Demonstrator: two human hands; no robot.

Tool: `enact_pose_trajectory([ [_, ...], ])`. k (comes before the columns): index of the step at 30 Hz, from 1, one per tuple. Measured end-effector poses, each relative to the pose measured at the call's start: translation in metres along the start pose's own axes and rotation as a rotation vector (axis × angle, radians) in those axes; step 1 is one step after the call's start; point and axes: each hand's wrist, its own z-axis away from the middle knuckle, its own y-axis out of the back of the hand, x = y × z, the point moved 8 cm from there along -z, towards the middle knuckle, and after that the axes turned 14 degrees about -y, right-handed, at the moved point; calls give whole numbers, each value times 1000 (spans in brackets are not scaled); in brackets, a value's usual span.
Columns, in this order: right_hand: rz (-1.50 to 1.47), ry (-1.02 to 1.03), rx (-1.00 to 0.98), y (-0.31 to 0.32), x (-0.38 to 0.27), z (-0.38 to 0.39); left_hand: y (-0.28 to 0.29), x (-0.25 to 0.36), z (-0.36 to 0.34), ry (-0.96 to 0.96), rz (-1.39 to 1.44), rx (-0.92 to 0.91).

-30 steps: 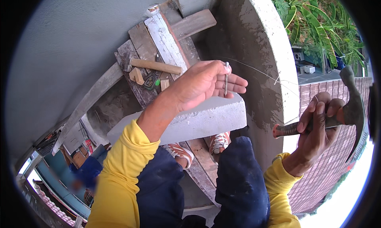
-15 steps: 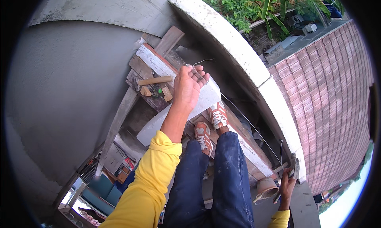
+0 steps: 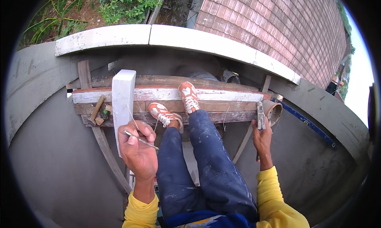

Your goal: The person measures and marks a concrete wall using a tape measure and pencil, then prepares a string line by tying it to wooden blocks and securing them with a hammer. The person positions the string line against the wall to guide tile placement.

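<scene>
Plank scaffold (image 3: 222,96): left hand (image 3: 138,150) fingers pinch nail (image 3: 141,140); right hand (image 3: 262,140) grips hammer (image 3: 260,116).

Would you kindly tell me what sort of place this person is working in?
Probably an outdoor building site, up on scaffolding: rough wooden planks underfoot, a curved grey rendered wall with white capping blocks, and a red tiled roof beyond.

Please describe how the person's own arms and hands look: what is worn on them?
Both arms wear long bright yellow sleeves with ribbed cuffs ending at the wrists. The left hand and the right hand are bare: no gloves, and no rings or watch that I can see.
</scene>
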Motion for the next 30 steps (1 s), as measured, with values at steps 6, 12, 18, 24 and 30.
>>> enact_pose_trajectory([
  [6,-380,144,-526,21,-51,26,-127,-72,120,350,233,-281],
  [12,-999,-146,-953,36,37,21,-236,-139,187,459,285,-382],
  [18,-1235,-194,-727,105,200,-61,-362,-240,269,435,241,-625],
  [24,-1190,-262,-426,208,308,-130,-483,-316,343,262,57,-820],
  [30,-1243,-277,-359,229,354,-146,-562,-345,396,318,34,-993],
])
